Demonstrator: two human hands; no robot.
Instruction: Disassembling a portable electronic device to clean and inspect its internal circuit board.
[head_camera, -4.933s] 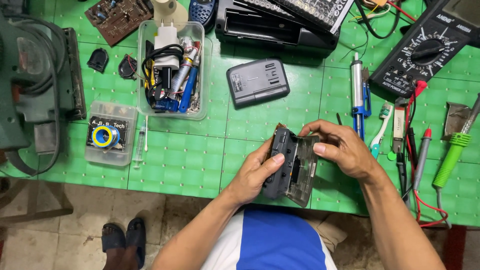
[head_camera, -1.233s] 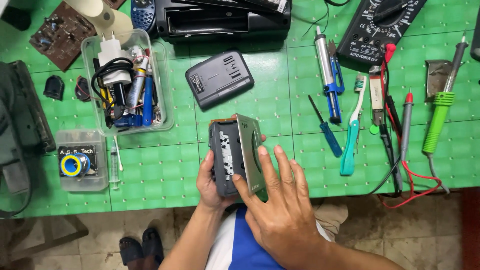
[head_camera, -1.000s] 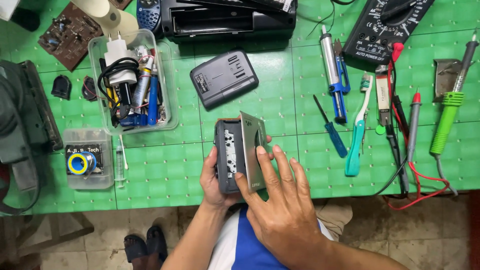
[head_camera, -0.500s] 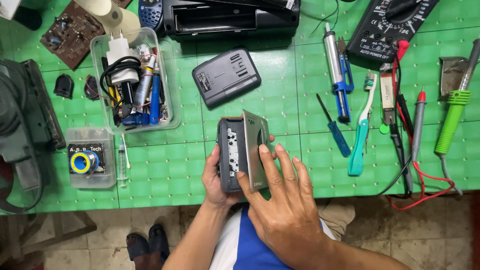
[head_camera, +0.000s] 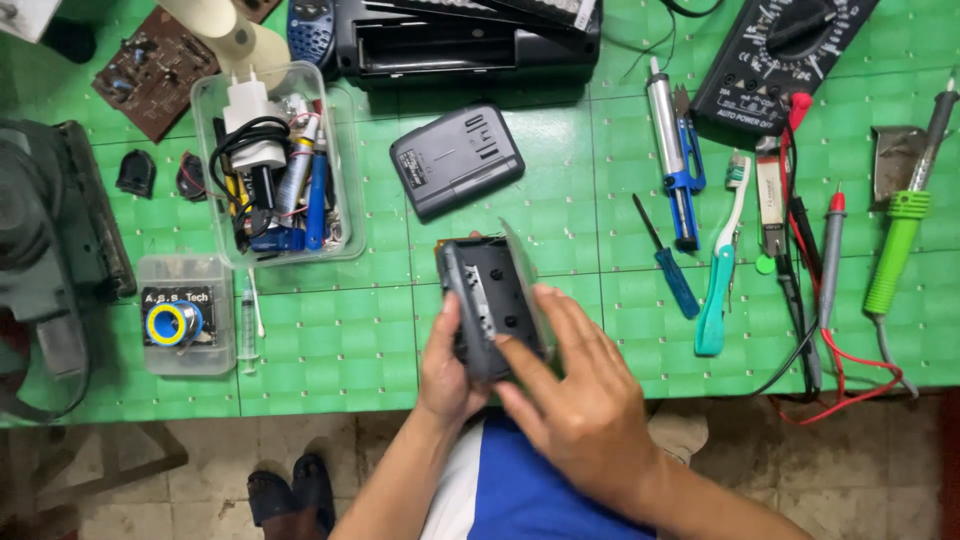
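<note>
Holding: left hand (head_camera: 452, 372) cups the dark grey plastic cassette player with open hinged door (head_camera: 490, 305) from below and on its left side, thumb up along the left edge, fingers curled under
Right hand: right hand (head_camera: 580, 400) lies over the player's lower right, fingers spread, fingertips (head_camera: 512, 352) pressing on the inner face; not pinching
Player position: lifted over the near edge of the green gridded table mat (head_camera: 330, 350), centre of view, opening facing up, clear door standing on its right side
Change vs earlier: half a second back the fingers lay higher across the door edge; now they sit lower on the body, so more of the inside shows; player tilted a bit more leftward; view shifted slightly
Behind player: dark grey rectangular cover plate (head_camera: 456, 160) flat on mat, apart from the player
Left side: clear plastic tub of cables, adapter and pens (head_camera: 275, 170); small clear box with yellow-blue solder reel (head_camera: 185, 315); syringe (head_camera: 246, 322) just beside that box
Right side: small blue-handled screwdriver (head_camera: 668, 262); teal toothbrush (head_camera: 722, 270); silver-blue desoldering pump (head_camera: 672, 150); black multimeter (head_camera: 775, 55) with red and black probes (head_camera: 830, 260); green-handled soldering iron (head_camera: 900, 225)
Unmoved: all tools on mat same layout as before
Top: black device housing (head_camera: 465, 40) at far edge
</note>
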